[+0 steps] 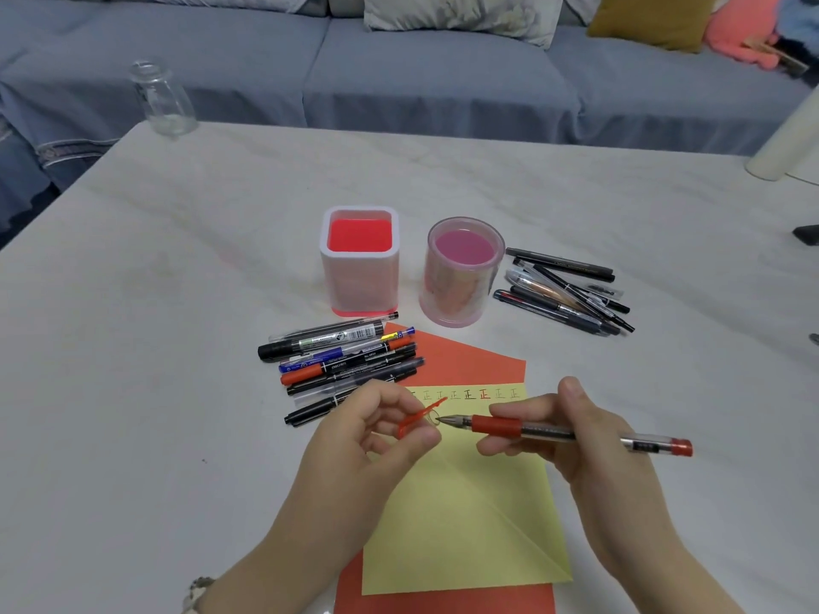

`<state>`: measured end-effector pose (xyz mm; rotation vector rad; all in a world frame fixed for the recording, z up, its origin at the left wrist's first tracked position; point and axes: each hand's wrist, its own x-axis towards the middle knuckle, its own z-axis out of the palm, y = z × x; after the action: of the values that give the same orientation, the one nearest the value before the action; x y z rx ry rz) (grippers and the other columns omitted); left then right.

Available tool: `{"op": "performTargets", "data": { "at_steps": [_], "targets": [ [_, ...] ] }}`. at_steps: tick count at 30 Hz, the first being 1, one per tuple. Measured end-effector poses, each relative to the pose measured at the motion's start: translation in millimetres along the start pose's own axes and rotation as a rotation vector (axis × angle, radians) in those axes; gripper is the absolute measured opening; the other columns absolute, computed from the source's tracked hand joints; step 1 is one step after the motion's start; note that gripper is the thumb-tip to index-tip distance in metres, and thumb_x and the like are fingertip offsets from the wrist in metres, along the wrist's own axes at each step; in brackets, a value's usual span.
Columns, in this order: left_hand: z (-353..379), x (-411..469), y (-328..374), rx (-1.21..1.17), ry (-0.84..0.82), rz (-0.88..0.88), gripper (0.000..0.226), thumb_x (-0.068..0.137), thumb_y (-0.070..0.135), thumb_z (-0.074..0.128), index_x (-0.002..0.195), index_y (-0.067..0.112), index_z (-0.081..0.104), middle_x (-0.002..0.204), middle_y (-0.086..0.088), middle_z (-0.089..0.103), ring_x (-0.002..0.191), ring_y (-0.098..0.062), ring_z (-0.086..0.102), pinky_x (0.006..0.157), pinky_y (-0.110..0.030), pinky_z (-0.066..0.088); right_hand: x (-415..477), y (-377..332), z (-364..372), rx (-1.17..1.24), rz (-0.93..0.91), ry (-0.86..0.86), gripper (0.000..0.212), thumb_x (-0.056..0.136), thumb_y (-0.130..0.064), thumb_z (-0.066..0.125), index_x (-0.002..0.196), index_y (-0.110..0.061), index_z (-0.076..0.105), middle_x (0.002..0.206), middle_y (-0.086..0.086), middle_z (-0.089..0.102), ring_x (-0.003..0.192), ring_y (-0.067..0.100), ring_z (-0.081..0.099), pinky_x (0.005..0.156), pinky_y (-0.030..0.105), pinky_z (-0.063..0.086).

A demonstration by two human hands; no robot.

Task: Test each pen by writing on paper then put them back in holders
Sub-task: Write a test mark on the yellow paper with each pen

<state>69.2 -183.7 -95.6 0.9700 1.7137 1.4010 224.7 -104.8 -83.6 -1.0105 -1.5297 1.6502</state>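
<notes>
Currently held: my right hand grips a red gel pen by its barrel, tip uncapped and aimed left, while my left hand pinches its red cap just beside that tip, both above the yellow paper, which lies on a red sheet and bears a row of written marks along its top edge. Further items on the table: square holder and round holder standing side by side, one pile of pens lying before the square holder, a second pile of dark pens to the right of the round one.
</notes>
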Motion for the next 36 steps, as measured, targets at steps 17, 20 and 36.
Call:
{"op": "performTargets", "data": {
  "at_steps": [17,20,36],
  "targets": [
    [32.2,17.9,21.1,0.385,-0.476,0.152,0.028,0.097,0.042,0.033,0.082,0.031,0.055,0.064,0.012,0.045,0.06,-0.003,0.044,0.057,-0.014,0.034,7.5,-10.0,-21.4,0.098,-0.017,0.164,0.028,0.077,-0.021,0.061,0.055,-0.008,0.048,0.038,0.01,0.051,0.029,0.015,0.039,0.036,0.016,0.033],
    [39.4,31.4,27.3,-0.078,-0.668,-0.299,0.037,0.098,0.03,0.043,0.066,0.019,0.058,0.043,0.01,0.032,0.037,-0.006,0.029,0.046,-0.02,0.035,13.2,-11.9,-35.6,0.015,-0.052,-0.01,0.025,0.072,-0.027,0.059,0.05,-0.018,0.054,0.039,0.007,0.053,0.031,0.015,0.043,0.038,0.015,0.036],
    [-63.7,52.3,-47.7,0.883,0.339,0.156,0.007,0.085,0.009,0.062,0.091,0.013,0.064,0.089,0.001,0.062,0.088,-0.022,0.044,0.075,-0.036,0.037,143.3,41.2,-73.2,-1.333,-0.167,0.188,0.026,0.089,-0.008,0.052,0.112,-0.005,0.063,0.114,0.014,0.062,0.107,0.036,0.049,0.086,0.04,0.04]
  ]
}}
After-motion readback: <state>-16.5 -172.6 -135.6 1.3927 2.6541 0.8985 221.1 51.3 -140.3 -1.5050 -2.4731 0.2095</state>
